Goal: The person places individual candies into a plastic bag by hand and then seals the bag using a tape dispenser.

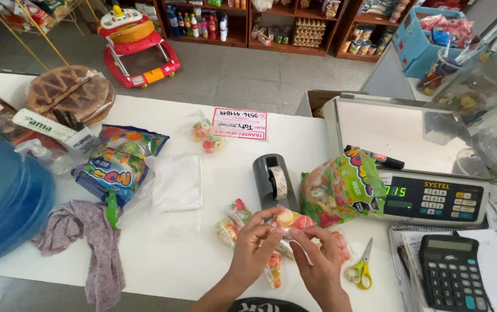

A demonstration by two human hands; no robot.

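Both my hands meet over the white counter (202, 242) near its front edge. My left hand (255, 245) and my right hand (316, 257) pinch a small clear bag of colourful ring gummies (292, 221) between their fingertips. Under and beside the hands lie other small filled bags (232, 222). A big open green bag of gummies (341, 189) leans against the scale just beyond my right hand. A grey tape dispenser (274, 180) stands right behind the held bag.
A digital scale (410, 167) with a marker pen on its steel pan stands at right, a black calculator (452, 271) and yellow-handled scissors (364, 267) near it. Left: blue candy bags (118, 164), clear empty bags (176, 182), a grey cloth (89, 242), a blue water jug (2, 202).
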